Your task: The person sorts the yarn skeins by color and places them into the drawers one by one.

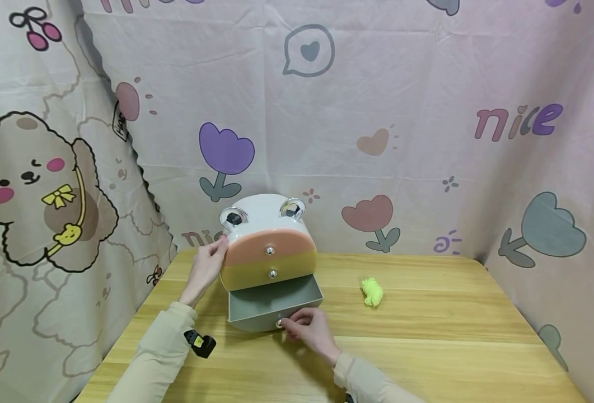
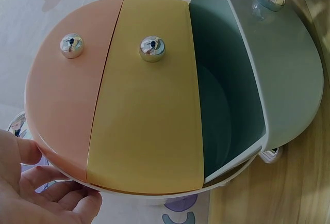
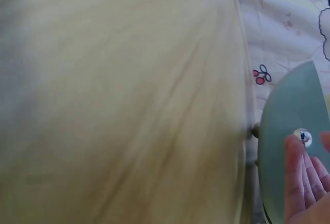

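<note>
A small frog-shaped drawer box (image 1: 270, 246) stands on the table, with a white top and two shiny eyes. Its orange drawer (image 2: 77, 90) and yellow drawer (image 2: 149, 110) are closed, while the grey-green bottom drawer (image 1: 261, 320) is pulled out and its visible inside holds nothing. My left hand (image 1: 208, 267) holds the box's left side, thumb near the front rim and fingers bent along the side. With thumb and fingertips, my right hand (image 1: 313, 331) pinches the silver knob (image 3: 303, 137) of the bottom drawer.
A neon-yellow, bumpy little figure (image 1: 372, 292) lies on the wooden table (image 1: 428, 324) to the right of the box. Behind the table hangs a printed curtain (image 1: 317, 123), with another on the left side.
</note>
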### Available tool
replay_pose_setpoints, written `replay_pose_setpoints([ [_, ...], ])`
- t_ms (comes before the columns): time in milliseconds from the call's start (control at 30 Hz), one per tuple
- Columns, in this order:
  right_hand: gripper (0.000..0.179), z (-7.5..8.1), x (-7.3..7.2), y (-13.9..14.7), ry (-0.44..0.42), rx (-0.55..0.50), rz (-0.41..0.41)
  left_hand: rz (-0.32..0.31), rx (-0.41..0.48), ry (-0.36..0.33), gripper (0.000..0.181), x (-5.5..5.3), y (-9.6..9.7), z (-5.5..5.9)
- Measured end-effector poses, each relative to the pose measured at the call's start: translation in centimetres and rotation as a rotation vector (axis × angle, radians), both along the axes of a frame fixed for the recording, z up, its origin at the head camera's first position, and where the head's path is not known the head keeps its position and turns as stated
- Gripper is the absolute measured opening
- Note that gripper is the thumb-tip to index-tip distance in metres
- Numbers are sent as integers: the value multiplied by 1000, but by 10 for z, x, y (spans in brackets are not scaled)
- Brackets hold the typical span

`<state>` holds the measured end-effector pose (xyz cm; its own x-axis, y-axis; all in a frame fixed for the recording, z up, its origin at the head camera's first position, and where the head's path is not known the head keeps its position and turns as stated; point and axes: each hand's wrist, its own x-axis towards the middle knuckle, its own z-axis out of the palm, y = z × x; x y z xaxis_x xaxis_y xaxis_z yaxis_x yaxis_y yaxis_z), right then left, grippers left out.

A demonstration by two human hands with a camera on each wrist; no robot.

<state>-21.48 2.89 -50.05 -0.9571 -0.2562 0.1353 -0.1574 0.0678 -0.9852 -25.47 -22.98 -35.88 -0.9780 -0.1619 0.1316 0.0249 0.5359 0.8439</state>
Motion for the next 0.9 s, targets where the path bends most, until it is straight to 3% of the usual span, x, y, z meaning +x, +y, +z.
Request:
replay_pose_setpoints([
  [300,29,6,-2,17,-36,17,65,3,-7,3,55,0,0,-1],
  [667,32,22,-5,48,-94,17,226,8,-6,13,55,0,0,0],
  [900,35,26,-13,72,-61,-13,247,3,-8,1,55,0,0,0],
])
